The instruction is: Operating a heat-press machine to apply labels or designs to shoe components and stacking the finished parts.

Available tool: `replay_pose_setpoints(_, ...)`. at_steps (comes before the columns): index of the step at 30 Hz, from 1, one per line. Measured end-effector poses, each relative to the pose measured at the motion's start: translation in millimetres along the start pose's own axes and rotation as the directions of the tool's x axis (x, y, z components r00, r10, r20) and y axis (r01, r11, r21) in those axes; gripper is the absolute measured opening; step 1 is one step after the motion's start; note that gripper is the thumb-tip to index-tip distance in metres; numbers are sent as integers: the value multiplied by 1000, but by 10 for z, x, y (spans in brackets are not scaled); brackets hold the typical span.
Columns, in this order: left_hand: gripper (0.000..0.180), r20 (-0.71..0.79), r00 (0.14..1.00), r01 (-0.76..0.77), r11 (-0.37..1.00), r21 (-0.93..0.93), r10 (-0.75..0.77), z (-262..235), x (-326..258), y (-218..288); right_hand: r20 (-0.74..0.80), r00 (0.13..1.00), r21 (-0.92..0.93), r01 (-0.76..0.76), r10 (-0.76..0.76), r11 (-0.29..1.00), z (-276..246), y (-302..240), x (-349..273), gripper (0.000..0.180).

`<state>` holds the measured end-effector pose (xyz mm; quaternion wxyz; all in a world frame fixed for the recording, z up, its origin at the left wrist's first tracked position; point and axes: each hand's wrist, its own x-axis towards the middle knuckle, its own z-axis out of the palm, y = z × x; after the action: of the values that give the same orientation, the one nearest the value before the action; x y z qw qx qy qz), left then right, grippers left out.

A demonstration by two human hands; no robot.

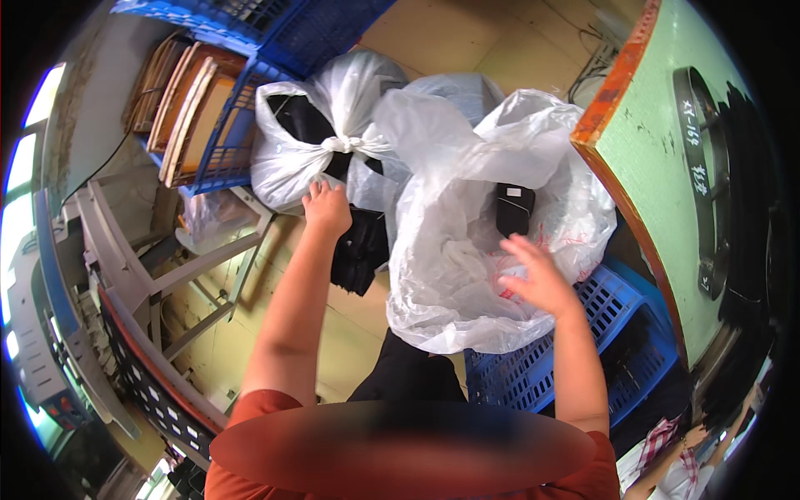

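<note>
the green desk (667,142) with an orange edge fills the upper right, and dark flat parts lie on its far side. below it a blue plastic crate (621,333) stands on the floor, and more blue crates (275,29) are stacked at the top left, next to some wooden frames (187,108). a grey metal frame (125,267) runs along the left side.

in the middle sits a large open clear plastic bag (467,250), partly over the blue crate. inside it, near the top, a black flat item (514,208) is visible through the film. behind and to the left is a second white bag (292,158), tied in a knot (342,144), with black things inside.

between the two bags hangs a bundle of black pieces (360,248).

the left hand (327,208) reaches forward, fingers bent, and rests on the lower part of the tied bag, just above the black bundle; whether it really pinches something i cannot tell. the right hand (537,275) is spread open, fingers apart, and it touches the front side of the open bag, holding nothing.
</note>
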<state>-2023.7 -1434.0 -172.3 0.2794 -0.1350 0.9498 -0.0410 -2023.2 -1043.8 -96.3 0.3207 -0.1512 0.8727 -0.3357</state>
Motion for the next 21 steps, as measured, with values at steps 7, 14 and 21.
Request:
replay_pose_setpoints(7,24,55,998,13,993,113,-19,305,-29,-97,268,963,-201,36,20,979,279,-173,-305,58)
replay_pose_setpoints(14,25,180,476,322,-19,-947,-861,650,-446,318,-122,986,21,118,-115,993,362,-54,-501,37)
replay_pose_setpoints(21,28,281,543,105,-267,-958,-792,4,-1658,1331,-415,908,376,118,53,919,467,-524,-901,20)
